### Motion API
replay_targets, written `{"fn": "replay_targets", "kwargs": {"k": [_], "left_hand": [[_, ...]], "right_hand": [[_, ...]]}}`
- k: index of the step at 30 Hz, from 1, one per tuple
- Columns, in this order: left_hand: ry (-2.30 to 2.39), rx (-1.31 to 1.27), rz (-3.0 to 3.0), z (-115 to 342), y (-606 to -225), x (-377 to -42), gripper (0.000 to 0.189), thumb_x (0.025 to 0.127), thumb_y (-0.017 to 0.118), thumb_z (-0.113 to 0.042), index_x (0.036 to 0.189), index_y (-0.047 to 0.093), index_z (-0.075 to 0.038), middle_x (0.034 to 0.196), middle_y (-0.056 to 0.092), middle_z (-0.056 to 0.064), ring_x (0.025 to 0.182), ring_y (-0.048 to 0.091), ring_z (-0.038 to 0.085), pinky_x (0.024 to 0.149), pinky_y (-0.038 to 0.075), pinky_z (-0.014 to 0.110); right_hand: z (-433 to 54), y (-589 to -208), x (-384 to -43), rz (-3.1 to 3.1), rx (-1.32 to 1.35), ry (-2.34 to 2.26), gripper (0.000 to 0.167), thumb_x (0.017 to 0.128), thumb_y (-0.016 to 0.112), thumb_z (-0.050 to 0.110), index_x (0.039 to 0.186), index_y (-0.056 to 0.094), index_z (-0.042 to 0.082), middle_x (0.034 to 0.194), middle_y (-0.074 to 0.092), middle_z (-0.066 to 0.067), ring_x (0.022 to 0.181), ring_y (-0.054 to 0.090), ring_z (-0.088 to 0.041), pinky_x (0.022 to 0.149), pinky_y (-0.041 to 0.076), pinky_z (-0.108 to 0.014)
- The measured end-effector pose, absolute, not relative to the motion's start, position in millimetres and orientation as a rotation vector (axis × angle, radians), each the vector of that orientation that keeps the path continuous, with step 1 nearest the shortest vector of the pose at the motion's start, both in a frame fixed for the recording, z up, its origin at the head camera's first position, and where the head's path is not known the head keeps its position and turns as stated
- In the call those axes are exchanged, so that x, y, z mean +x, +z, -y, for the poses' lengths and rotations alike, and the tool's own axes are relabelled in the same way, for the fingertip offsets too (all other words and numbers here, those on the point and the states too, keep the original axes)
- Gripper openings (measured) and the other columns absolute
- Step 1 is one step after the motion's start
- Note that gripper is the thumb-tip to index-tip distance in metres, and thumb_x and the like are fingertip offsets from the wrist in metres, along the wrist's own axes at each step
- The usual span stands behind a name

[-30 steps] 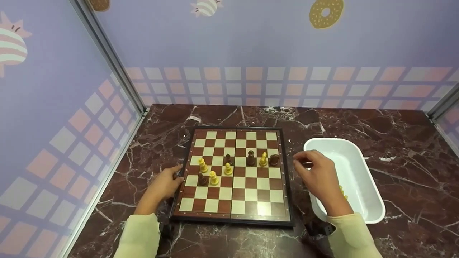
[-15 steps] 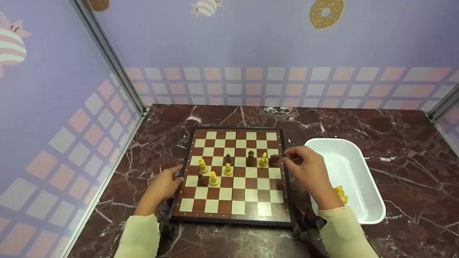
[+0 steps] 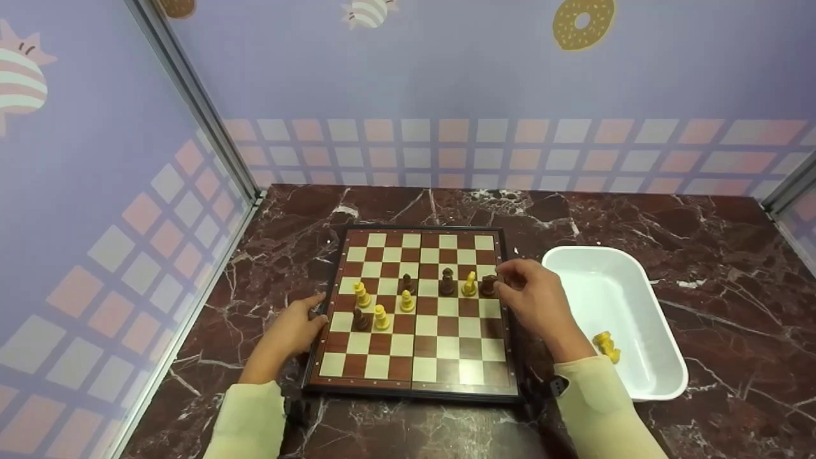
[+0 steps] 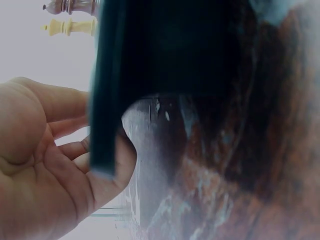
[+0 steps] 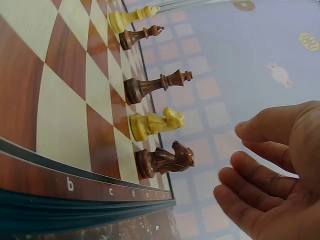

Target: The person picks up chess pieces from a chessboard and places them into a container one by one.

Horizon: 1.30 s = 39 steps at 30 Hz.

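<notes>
My right hand [image 3: 539,296] is at the right edge of the chessboard [image 3: 446,344], beside a dark knight [image 3: 489,285]. In the right wrist view, a gap shows between the fingers and this knight [image 5: 165,160]; the hand holds nothing. A yellow knight [image 5: 156,123] and a dark king [image 5: 157,86] stand upright just left of it. My left hand [image 3: 293,328] rests against the board's left edge, thumb and forefinger touching the frame. Nearest to it are a yellow piece [image 3: 362,294], a dark piece [image 3: 361,320] and another yellow piece [image 3: 381,317].
A white tray [image 3: 663,344] stands right of the board, with yellow chess pieces [image 3: 607,347] lying in it. A yellow pawn-like piece [image 3: 407,301] and a dark bishop [image 5: 142,37] stand mid-board. The dark marbled table [image 3: 306,217] meets patterned walls behind and at the left.
My right hand has moved left from the tray's near side to the dark knight. The yellow pieces in the tray have come into view. The left hand and the pieces on the board stay put.
</notes>
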<state>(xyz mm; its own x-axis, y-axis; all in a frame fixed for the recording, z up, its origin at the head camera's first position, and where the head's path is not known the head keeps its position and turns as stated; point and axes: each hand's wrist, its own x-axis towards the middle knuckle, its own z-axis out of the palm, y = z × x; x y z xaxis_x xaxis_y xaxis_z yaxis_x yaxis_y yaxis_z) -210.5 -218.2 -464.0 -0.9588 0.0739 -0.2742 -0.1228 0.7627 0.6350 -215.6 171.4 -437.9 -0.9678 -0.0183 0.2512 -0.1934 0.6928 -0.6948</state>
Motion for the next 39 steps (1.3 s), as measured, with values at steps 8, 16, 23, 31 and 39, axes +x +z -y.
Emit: {"fn": "replay_targets", "kwargs": {"k": [8, 16, 23, 31, 39], "left_hand": [[0.959, -0.048, -2.688, 218.8, -465.2, -210.6, 0.054, 0.1, 0.052, -0.015, 0.151, 0.035, -0.008, 0.058, 0.046, -0.002, 0.042, 0.037, 0.009, 0.045, 0.037, 0.026], [0.963, -0.032, -2.709, 219.4, -466.0, -210.5, 0.054, 0.099, 0.052, -0.013, 0.15, 0.036, -0.005, 0.056, 0.042, -0.003, 0.043, 0.037, 0.008, 0.046, 0.038, 0.026], [0.98, -0.044, -2.683, 217.0, -464.4, -210.2, 0.054, 0.1, 0.051, -0.013, 0.151, 0.034, -0.006, 0.061, 0.047, -0.001, 0.043, 0.037, 0.009, 0.045, 0.037, 0.026], [0.958, -0.025, -2.713, 216.0, -463.0, -209.4, 0.053, 0.099, 0.052, -0.013, 0.149, 0.036, -0.003, 0.066, 0.049, 0.002, 0.046, 0.039, 0.01, 0.048, 0.038, 0.027], [0.94, -0.033, -2.715, 217.4, -464.1, -209.5, 0.054, 0.099, 0.052, -0.014, 0.15, 0.036, -0.004, 0.07, 0.053, 0.003, 0.047, 0.039, 0.01, 0.048, 0.038, 0.027]], "right_hand": [[-168.7, -443.9, -224.0, 2.77, 0.203, 1.118, 0.029, 0.085, 0.07, 0.015, 0.112, 0.069, 0.006, 0.104, 0.065, -0.015, 0.093, 0.061, -0.03, 0.083, 0.048, -0.047], [-164.2, -450.5, -232.5, 2.823, 0.196, 1.094, 0.031, 0.085, 0.068, 0.014, 0.115, 0.068, 0.006, 0.104, 0.066, -0.015, 0.093, 0.061, -0.029, 0.083, 0.047, -0.047], [-161.6, -451.5, -237.6, 2.848, 0.198, 1.059, 0.03, 0.086, 0.066, 0.013, 0.115, 0.07, 0.006, 0.11, 0.07, -0.015, 0.103, 0.065, -0.034, 0.09, 0.049, -0.049], [-160.6, -451.1, -241.1, 2.844, 0.205, 1.026, 0.023, 0.085, 0.063, 0.007, 0.105, 0.074, 0.007, 0.104, 0.072, -0.014, 0.1, 0.066, -0.034, 0.087, 0.05, -0.05], [-160.5, -451.7, -242.5, 2.825, 0.251, 1.016, 0.02, 0.085, 0.064, 0.004, 0.102, 0.075, 0.005, 0.101, 0.073, -0.016, 0.1, 0.067, -0.035, 0.088, 0.051, -0.05]]}}
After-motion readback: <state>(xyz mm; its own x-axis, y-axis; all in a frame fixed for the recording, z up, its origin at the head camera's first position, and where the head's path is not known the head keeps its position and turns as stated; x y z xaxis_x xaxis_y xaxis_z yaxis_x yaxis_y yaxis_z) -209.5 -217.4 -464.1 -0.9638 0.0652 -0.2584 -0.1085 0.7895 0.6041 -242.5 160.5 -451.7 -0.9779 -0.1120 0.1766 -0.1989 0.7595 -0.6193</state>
